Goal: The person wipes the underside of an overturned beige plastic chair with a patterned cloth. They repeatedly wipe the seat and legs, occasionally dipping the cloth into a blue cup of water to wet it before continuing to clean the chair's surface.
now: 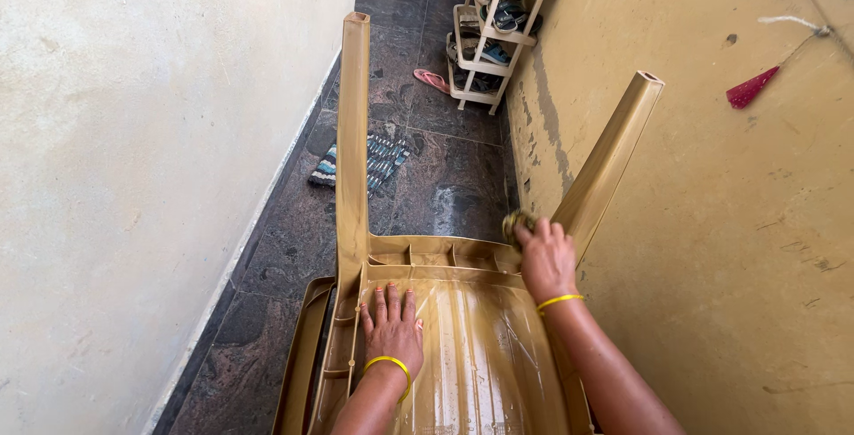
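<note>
Narrow passage, dark stone floor [445,177], pale wall [133,132] on the left, ochre wall [712,221] on the right.

Tan plastic chair [463,346] lay tipped over in the passage, underside facing up and wet, two legs pointing away from the camera. Left leg [353,132] ran long and straight; right leg [609,155] angled toward the ochre wall.

Left hand [391,328] lay flat on the wet underside, fingers spread and open, gripping nothing, apparently bracing the chair. Right hand [544,261] was curled shut on a small scrub pad [516,221], pressed where the right leg meets the seat frame.

Judgement on the scrubbing: the ribbed pockets along the frame looked like the dirt traps, so short strokes into each corner would serve better than long passes. The flat hand needed firm weight, since a wet plastic shell on stone would likely skid under pressure.

Small items beyond: a white shoe rack [498,26] against the ochre wall, a striped mat [378,159] on the floor, a pink sandal [431,79] near the rack, a red tassel [752,88] hanging on the ochre wall.

Hard to make out: most of the pad was hidden by the fingers, so its kind was uncertain. Chair back and other legs were cut off at the frame's bottom edge. Shoes on the rack too small to sort.
</note>
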